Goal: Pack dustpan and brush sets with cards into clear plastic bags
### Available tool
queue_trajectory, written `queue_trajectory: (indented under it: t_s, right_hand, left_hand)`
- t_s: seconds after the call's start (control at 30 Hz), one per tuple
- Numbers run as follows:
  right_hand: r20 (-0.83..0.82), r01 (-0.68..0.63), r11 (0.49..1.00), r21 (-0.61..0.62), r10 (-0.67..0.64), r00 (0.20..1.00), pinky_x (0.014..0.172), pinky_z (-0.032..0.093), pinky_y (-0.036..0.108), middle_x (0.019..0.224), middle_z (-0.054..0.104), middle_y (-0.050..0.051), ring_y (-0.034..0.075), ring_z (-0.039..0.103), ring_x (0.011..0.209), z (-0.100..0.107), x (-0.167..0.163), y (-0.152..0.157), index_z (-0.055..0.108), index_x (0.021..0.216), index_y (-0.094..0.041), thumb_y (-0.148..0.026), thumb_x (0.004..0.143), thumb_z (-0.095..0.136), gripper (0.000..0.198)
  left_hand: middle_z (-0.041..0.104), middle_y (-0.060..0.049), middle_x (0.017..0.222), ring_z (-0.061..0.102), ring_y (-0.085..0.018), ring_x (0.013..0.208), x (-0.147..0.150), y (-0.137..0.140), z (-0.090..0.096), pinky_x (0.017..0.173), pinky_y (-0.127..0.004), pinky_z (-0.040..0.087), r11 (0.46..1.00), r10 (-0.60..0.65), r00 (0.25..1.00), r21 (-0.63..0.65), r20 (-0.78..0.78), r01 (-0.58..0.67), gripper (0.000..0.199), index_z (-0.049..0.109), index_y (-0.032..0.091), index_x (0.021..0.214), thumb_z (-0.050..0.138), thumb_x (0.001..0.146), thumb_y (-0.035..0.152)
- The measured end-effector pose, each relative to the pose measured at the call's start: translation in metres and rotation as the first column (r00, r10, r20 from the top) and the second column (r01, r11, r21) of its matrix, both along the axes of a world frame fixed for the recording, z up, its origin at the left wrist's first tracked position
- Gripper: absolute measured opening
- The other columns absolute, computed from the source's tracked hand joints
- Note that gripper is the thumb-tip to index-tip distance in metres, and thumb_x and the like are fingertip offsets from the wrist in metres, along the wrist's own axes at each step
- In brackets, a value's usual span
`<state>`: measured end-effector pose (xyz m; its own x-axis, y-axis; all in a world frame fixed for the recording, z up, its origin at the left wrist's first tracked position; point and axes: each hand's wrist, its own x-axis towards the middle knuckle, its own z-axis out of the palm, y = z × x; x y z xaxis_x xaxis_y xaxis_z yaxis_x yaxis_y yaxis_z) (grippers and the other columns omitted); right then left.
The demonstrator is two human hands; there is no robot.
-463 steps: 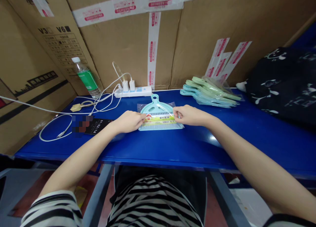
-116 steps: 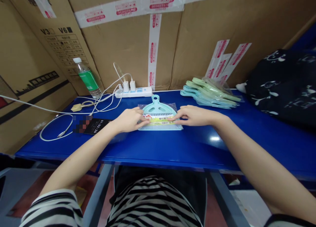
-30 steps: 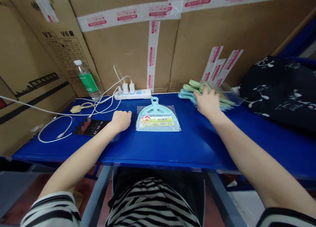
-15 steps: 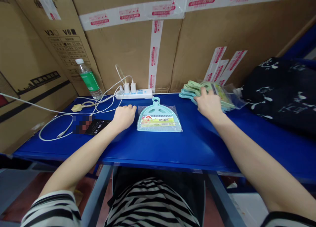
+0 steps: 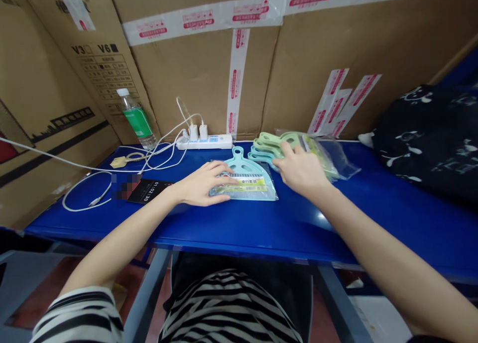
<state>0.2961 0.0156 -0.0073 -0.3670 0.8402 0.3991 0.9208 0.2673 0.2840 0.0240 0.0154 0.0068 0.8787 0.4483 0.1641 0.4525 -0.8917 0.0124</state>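
Note:
A light-blue dustpan (image 5: pixel 257 194) in a clear bag with a yellow label lies flat on the table, its handle toward the back. Across its left part rests my left hand (image 5: pixel 204 184), palm down with the fingers spread. To the right, my right hand (image 5: pixel 298 166) grips a stack of bagged dustpans, a green dustpan (image 5: pixel 269 140) on top and a blue dustpan (image 5: pixel 257 156) below it. The stack's handles point left, and its label is partly hidden behind my fingers.
A power strip (image 5: pixel 220 142) with white chargers and cables stands along the cardboard wall (image 5: pixel 194 74). A water bottle (image 5: pixel 139 121) and a phone (image 5: pixel 151 190) are at the left. A dark patterned bag (image 5: pixel 429 139) sits at the right end of the blue table (image 5: pixel 239 228).
My left hand has moved right and opened out over the single blue dustpan. With my right hand on it, the stack has shifted left, closer to that dustpan.

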Motion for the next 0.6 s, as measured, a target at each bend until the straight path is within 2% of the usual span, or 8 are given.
queue_trajectory:
  t_s: [0.13,0.27,0.47,0.6]
  right_hand:
    - [-0.035,-0.028,0.998,-0.053,0.026,0.999,0.059,0.039,0.036,0.111,0.058,0.019,0.028,0.053,0.087,0.002,-0.011,-0.005,0.072,0.086,-0.019,-0.017,0.088,0.036,0.036]
    - [-0.053,0.016,0.996,-0.091,-0.02,0.998,0.061,0.039,0.035,0.115,0.058,0.017,0.027,0.054,0.087,0.006,-0.014,-0.008,0.069,0.083,-0.019,-0.014,0.087,0.04,0.03]
    - [-0.01,-0.013,1.0,-0.023,0.013,1.0,0.056,0.038,0.032,0.11,0.06,0.016,0.025,0.053,0.083,0.004,-0.012,-0.007,0.069,0.08,-0.018,-0.014,0.087,0.04,0.029]
    - [0.015,-0.001,0.999,-0.032,0.001,1.0,0.056,0.04,0.033,0.11,0.059,0.018,0.027,0.055,0.085,0.004,-0.015,-0.008,0.07,0.079,-0.018,-0.013,0.085,0.041,0.03]
  left_hand:
    - [0.05,-0.01,0.139,0.034,-0.031,0.136,0.0,0.002,-0.006,0.109,-0.051,0.032,1.0,-0.007,0.997,-0.023,-0.083,0.005,0.042,0.057,0.027,0.128,0.055,0.088,0.04]
    - [0.046,-0.009,0.144,0.044,-0.027,0.13,0.005,0.0,-0.008,0.107,-0.045,0.036,0.997,0.068,0.98,-0.008,-0.186,-0.071,0.043,0.05,0.029,0.136,0.048,0.093,0.037]
    - [0.047,-0.011,0.143,0.058,-0.027,0.117,0.013,-0.019,0.003,0.095,-0.039,0.049,0.967,0.256,0.91,0.074,-0.326,-0.245,0.044,0.049,0.03,0.136,0.048,0.093,0.037]
    - [0.052,-0.013,0.138,0.064,-0.027,0.105,0.014,-0.024,0.006,0.086,-0.04,0.053,0.93,0.366,0.858,0.115,-0.361,-0.349,0.044,0.05,0.03,0.136,0.048,0.092,0.038]
